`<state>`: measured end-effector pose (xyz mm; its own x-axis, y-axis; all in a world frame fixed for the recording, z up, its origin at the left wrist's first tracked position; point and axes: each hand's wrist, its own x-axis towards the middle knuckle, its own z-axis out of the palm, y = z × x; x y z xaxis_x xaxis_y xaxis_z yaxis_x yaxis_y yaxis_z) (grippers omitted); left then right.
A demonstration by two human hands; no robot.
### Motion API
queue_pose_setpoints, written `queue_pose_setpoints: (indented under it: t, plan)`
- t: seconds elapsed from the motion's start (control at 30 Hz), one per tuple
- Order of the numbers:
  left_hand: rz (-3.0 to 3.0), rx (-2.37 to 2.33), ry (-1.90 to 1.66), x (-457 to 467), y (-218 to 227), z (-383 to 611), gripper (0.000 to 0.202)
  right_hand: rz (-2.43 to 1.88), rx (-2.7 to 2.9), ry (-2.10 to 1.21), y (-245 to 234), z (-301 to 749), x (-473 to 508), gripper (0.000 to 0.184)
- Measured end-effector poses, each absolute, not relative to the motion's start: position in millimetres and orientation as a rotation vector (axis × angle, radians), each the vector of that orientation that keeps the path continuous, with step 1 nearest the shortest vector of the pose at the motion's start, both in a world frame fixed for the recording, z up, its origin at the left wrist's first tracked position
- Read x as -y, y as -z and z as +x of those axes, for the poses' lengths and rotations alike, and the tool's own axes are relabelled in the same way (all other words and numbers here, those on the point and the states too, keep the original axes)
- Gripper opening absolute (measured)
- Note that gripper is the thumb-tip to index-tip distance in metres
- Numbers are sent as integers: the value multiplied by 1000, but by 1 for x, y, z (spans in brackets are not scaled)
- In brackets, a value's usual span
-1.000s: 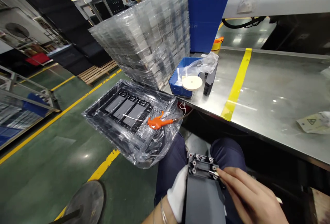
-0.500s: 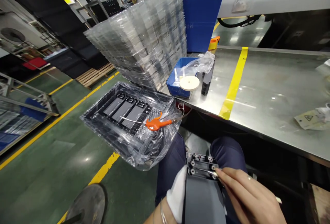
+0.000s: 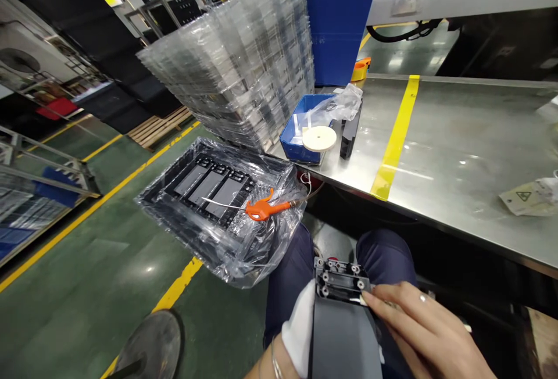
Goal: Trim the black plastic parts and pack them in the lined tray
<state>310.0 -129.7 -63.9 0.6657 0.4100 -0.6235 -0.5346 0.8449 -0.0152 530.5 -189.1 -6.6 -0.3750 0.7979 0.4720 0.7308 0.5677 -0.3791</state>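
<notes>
My left hand (image 3: 300,332), in a white glove, grips the left side of a dark grey plastic part (image 3: 344,338). The part lies over my lap, its black end with screw bosses (image 3: 342,279) pointing away from me. My right hand (image 3: 422,326), bare, is closed around a thin tool with a pale handle and a slim pointed tip (image 3: 358,300). That tip rests at or just above the part's right edge, below the bosses. Most of the tool is hidden by my fingers, so I cannot tell its exact kind.
Left of my knees, a plastic-lined black crate (image 3: 174,207) holds similar parts, with an orange air blow gun (image 3: 261,207) on top. A metal table (image 3: 453,152) carries a blue bin (image 3: 294,149), a cream disc (image 3: 319,139) and a black part (image 3: 350,135). Wrapped trays (image 3: 235,65) stand stacked behind.
The tool's tip has moved from across the black end to its right edge, drawn toward my right hand. My left hand and the part stay nearly still.
</notes>
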Motion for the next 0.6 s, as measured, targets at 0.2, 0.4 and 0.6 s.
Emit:
queue_pose_setpoints:
  t: [0.2,0.4,0.6]
  plan:
    - [-207,-669,-541,130,60,311,34,-1212,2235,-169,11,535,194,37]
    - [-200,-669,-531,133,60,311,37,-1222,2333,-100,20,536,201,43]
    - [-177,-673,-529,135,59,313,37,-1174,2238,-144,7,532,192,32]
